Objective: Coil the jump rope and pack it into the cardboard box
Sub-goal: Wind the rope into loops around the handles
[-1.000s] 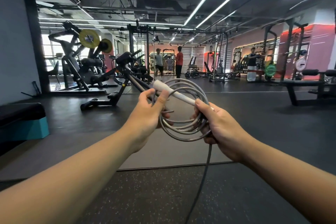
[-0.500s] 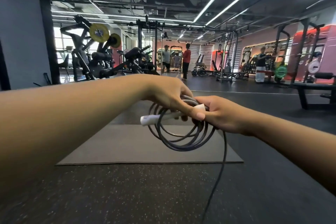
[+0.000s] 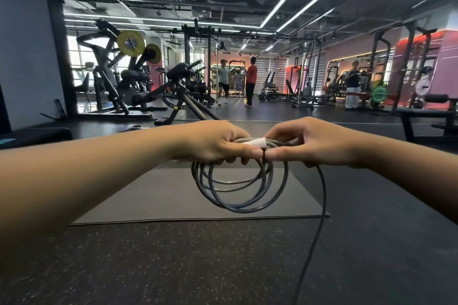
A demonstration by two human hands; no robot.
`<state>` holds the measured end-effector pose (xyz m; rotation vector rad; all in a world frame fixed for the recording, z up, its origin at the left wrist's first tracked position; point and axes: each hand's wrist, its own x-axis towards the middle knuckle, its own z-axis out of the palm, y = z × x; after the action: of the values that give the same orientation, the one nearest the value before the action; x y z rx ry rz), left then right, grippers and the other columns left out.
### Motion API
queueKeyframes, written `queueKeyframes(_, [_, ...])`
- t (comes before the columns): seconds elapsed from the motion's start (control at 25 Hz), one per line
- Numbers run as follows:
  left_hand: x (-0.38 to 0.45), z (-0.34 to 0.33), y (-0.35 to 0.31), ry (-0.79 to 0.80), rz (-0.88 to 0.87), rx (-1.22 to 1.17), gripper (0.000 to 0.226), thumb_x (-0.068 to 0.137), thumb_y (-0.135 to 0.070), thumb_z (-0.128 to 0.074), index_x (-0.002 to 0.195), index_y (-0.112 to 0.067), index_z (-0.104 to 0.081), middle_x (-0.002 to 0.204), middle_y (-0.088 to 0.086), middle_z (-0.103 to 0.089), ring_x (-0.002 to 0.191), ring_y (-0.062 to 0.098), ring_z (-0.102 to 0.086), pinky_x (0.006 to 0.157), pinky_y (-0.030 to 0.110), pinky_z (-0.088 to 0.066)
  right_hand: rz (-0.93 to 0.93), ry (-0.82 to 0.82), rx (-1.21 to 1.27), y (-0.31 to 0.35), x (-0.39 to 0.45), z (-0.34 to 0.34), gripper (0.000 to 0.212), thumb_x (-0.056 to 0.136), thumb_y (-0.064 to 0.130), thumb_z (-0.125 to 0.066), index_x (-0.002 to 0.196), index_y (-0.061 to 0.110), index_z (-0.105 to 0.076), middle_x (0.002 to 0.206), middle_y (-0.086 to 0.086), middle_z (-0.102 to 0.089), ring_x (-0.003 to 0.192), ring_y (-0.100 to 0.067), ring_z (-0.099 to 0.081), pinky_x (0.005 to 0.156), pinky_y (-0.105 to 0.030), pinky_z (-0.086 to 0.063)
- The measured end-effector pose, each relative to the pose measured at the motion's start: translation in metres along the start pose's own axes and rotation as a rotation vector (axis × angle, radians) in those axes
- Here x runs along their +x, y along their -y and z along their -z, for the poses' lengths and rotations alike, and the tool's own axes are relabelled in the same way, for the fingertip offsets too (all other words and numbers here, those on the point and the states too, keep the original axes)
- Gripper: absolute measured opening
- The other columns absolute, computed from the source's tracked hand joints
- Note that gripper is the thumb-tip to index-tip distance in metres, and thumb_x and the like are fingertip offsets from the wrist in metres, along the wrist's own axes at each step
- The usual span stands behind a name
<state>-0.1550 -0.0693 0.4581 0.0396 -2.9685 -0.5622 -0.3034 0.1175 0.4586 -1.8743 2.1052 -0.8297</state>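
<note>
A grey jump rope (image 3: 239,189) hangs in several loops in front of me, above the floor. My left hand (image 3: 213,141) grips the top of the coil, knuckles up. My right hand (image 3: 307,142) pinches the same bundle from the right, thumb tips almost touching. Between the two hands a short piece of the white handle (image 3: 255,142) shows; the rest of it is hidden by my fingers. A loose tail of rope (image 3: 319,218) drops from my right hand down and out of the bottom of the view. No cardboard box is in view.
A grey exercise mat (image 3: 158,198) lies on the speckled black rubber floor below the coil. Weight machines (image 3: 128,86) stand at the back left, a bench (image 3: 428,116) at the right. Three people (image 3: 250,84) stand far off.
The coil has turned from upright and facing me to hanging below my hands. The handle, first sticking out to the left, is now nearly covered. My left hand has rolled over on top.
</note>
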Motion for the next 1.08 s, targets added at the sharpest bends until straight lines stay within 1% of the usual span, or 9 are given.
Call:
queueKeyframes(0.12, [-0.002, 0.008, 0.006, -0.063, -0.018, 0.055, 0.026, 0.092, -0.056, -0.062, 0.099, -0.031, -0.066, 0.065, -0.008, -0.057, 0.055, 0.009, -0.05, 0.053, 0.023, -0.04, -0.037, -0.068, 0.051, -0.003, -0.003, 0.013, 0.033, 0.086, 0.052, -0.067, 0.097, 0.022, -0.077, 0.061, 0.005, -0.066, 0.052, -0.014, -0.046, 0.048, -0.024, -0.04])
queueKeyframes(0.2, [-0.004, 0.012, 0.013, -0.185, -0.04, -0.02, 0.018, 0.095, -0.048, -0.064, 0.099, -0.03, -0.064, 0.057, -0.01, -0.057, 0.049, 0.007, -0.05, 0.048, 0.021, -0.041, -0.075, -0.157, 0.049, -0.014, -0.006, 0.019, 0.042, 0.088, 0.056, -0.062, 0.09, 0.018, -0.079, 0.054, -0.003, -0.055, 0.049, -0.016, -0.046, 0.05, -0.03, -0.05])
queueKeyframes(0.36, [-0.007, 0.012, 0.025, -0.495, -0.103, -0.492, 0.034, 0.1, -0.038, -0.061, 0.111, -0.006, -0.063, 0.057, -0.013, -0.048, 0.052, 0.009, -0.046, 0.055, 0.029, -0.046, -0.182, -0.358, 0.213, -0.043, -0.017, 0.015, 0.055, 0.089, 0.064, -0.053, 0.092, 0.015, -0.079, 0.059, -0.001, -0.041, 0.053, -0.015, -0.045, 0.073, -0.048, -0.065])
queueKeyframes(0.48, [0.002, -0.001, 0.02, -0.645, -0.148, -0.755, 0.038, 0.1, -0.039, -0.06, 0.114, -0.004, -0.059, 0.061, -0.01, -0.047, 0.055, 0.011, -0.047, 0.061, 0.037, -0.051, -0.132, -0.35, 0.445, -0.043, -0.017, -0.015, 0.066, 0.081, 0.081, -0.052, 0.11, 0.027, -0.075, 0.072, 0.0, -0.043, 0.058, -0.011, -0.041, 0.061, -0.036, -0.054])
queueKeyframes(0.6, [0.018, -0.021, 0.003, -0.728, -0.173, -0.964, 0.027, 0.1, -0.038, -0.061, 0.102, -0.011, -0.056, 0.061, -0.009, -0.048, 0.055, 0.011, -0.05, 0.061, 0.037, -0.053, -0.062, -0.401, 0.657, -0.033, 0.002, -0.053, 0.09, 0.06, 0.088, -0.064, 0.122, 0.024, -0.063, 0.092, -0.007, -0.047, 0.057, -0.008, -0.038, 0.054, -0.026, -0.037])
queueKeyframes(0.72, [0.032, -0.035, -0.015, -0.809, -0.142, -1.153, 0.027, 0.1, -0.04, -0.062, 0.095, -0.014, -0.054, 0.06, -0.007, -0.046, 0.053, 0.012, -0.049, 0.061, 0.035, -0.052, -0.071, -0.491, 0.916, -0.019, 0.023, -0.078, 0.098, 0.054, 0.085, -0.072, 0.129, 0.024, -0.056, 0.08, 0.006, -0.049, 0.055, -0.009, -0.035, 0.052, -0.027, -0.031])
queueKeyframes(0.8, [0.037, -0.042, -0.024, -0.876, -0.102, -1.276, 0.027, 0.1, -0.039, -0.062, 0.091, -0.016, -0.053, 0.061, -0.005, -0.046, 0.052, 0.012, -0.05, 0.063, 0.035, -0.051, -0.089, -0.542, 1.039, -0.012, 0.028, -0.08, 0.084, 0.067, 0.077, -0.069, 0.123, 0.016, -0.06, 0.069, 0.004, -0.046, 0.05, -0.011, -0.03, 0.048, -0.028, -0.026])
queueKeyframes(0.92, [0.045, -0.048, -0.031, -1.025, -0.016, -1.414, 0.025, 0.101, -0.037, -0.059, 0.091, -0.015, -0.053, 0.068, 0.003, -0.048, 0.054, 0.014, -0.059, 0.075, 0.045, -0.058, -0.128, -0.568, 1.073, -0.002, 0.031, -0.085, 0.037, 0.095, 0.055, -0.057, 0.102, 0.019, -0.057, 0.064, 0.0, -0.048, 0.045, -0.012, -0.027, 0.043, -0.027, -0.023])
queueKeyframes(1.08, [0.052, -0.049, -0.041, -1.175, 0.016, -1.513, 0.024, 0.103, -0.033, -0.056, 0.089, -0.015, -0.055, 0.062, -0.004, -0.054, 0.061, 0.01, -0.068, 0.08, 0.034, -0.062, -0.215, -0.639, 1.048, 0.005, 0.034, -0.096, 0.021, 0.101, 0.042, -0.052, 0.104, 0.021, -0.054, 0.057, 0.0, -0.061, 0.042, -0.015, -0.048, 0.042, -0.027, -0.031])
